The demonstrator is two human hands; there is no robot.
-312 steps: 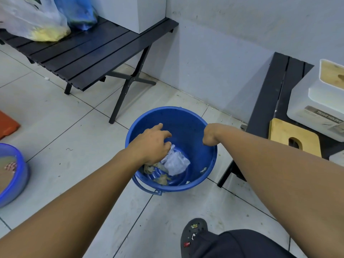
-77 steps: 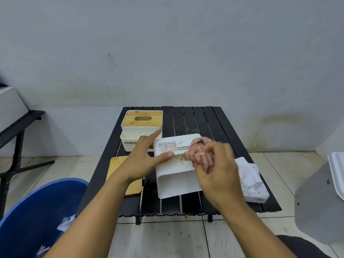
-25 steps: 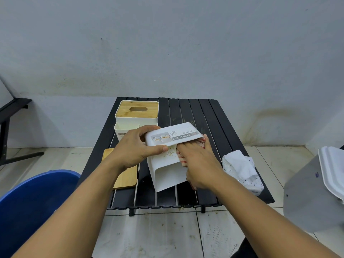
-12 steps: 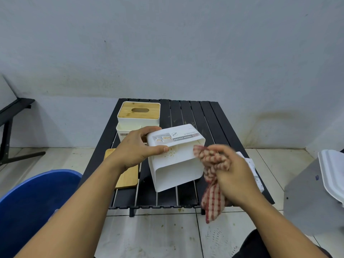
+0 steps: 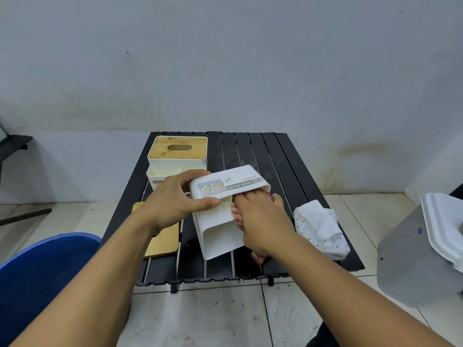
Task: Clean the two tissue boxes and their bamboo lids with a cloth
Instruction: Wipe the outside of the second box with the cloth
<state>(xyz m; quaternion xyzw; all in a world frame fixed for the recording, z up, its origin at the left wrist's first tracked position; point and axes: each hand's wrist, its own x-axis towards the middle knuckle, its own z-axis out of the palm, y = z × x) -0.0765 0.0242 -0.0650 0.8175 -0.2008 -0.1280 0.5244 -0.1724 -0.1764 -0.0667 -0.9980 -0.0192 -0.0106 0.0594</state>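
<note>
On the black slatted bench, smooth white tissue box tipped up, left hand fingers curled round its top, second box with bamboo lid behind, loose flat bamboo lid, right hand gripping bunched checked cloth inside.

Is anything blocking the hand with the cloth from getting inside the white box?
Nothing visible does. The right hand holds the red checked cloth inside the open tissue box, which the left hand grips; a bamboo lid lies off on the table.

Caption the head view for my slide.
Left hand steadies a tipped, lidless tissue box over the black table while the right hand presses a red-checked cloth inside it.
</note>
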